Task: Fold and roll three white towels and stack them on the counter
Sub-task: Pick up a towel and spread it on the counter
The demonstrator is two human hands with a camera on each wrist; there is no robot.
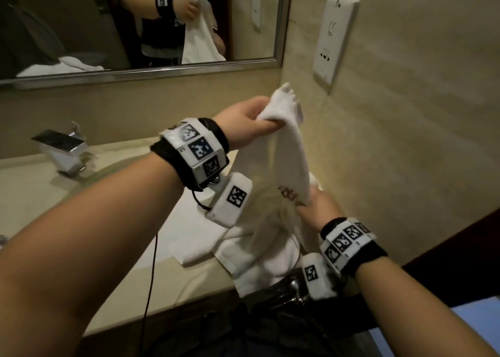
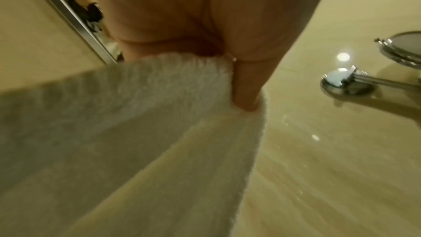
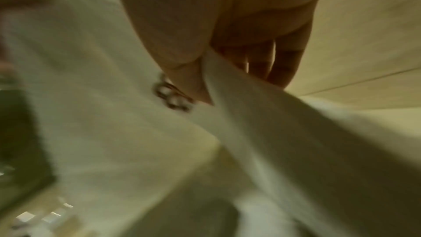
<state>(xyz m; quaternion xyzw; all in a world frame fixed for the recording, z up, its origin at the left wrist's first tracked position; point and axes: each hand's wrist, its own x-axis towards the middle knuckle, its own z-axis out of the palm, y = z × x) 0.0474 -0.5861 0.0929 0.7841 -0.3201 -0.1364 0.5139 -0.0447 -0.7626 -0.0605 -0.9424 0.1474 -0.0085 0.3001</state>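
A white towel (image 1: pixel 290 151) with red lettering hangs in the air above the counter (image 1: pixel 32 194). My left hand (image 1: pixel 251 123) grips its bunched top corner, raised near the wall. My right hand (image 1: pixel 316 207) pinches the towel's edge lower down, by the lettering. In the left wrist view my left hand (image 2: pixel 205 57) has the towel (image 2: pixel 159 123) between its fingers and thumb. The right wrist view shows my right hand (image 3: pixel 205 71) pinching the towel's (image 3: pixel 102 105) fold beside the lettering. The towel's lower part drapes over the counter's front edge. Another white towel (image 1: pixel 189 234) lies on the counter beneath.
A chrome faucet (image 1: pixel 65 151) stands at the sink on the left. A mirror (image 1: pixel 108 26) hangs on the back wall. A white wall dispenser (image 1: pixel 332 40) is on the right wall, which is close to the towel. A round shaving mirror on an arm (image 2: pixel 403 49) juts out.
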